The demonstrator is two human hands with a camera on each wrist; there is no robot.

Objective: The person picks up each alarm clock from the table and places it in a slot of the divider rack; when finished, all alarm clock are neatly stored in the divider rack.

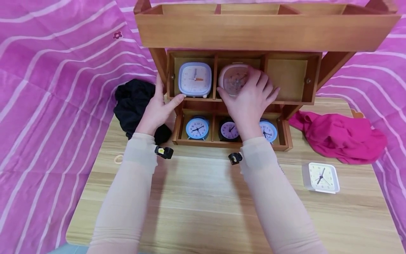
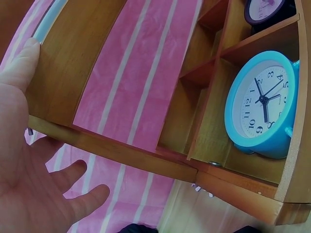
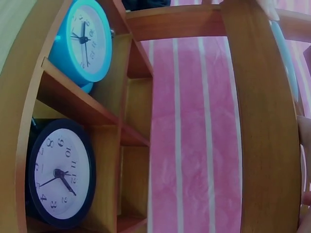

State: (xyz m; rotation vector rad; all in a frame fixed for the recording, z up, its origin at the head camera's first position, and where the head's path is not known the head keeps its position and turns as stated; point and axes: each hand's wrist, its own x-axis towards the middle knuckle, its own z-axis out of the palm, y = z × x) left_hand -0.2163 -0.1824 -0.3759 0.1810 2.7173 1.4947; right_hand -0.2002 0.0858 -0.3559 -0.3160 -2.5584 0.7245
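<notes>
My right hand (image 1: 252, 100) grips a pink alarm clock (image 1: 234, 82) in the middle compartment of the wooden rack's (image 1: 253, 33) middle tier. The hand covers part of its right side. To its left, a lavender-rimmed square clock (image 1: 190, 86) stands upright in the left compartment. My left hand (image 1: 157, 111) is at the left end of that tier, thumb at the front edge by this clock. In the left wrist view its other fingers (image 2: 90, 204) spread loosely beyond the wood. The right wrist view shows only bits of the right hand at its right edge.
Below, the lowest tier holds a blue clock (image 1: 197, 128), a black-rimmed clock (image 1: 228, 130) and another blue clock (image 1: 269, 131). A white square clock (image 1: 323, 177) sits on the table's right. Black cloth (image 1: 134, 102) lies left, magenta cloth (image 1: 345, 137) right.
</notes>
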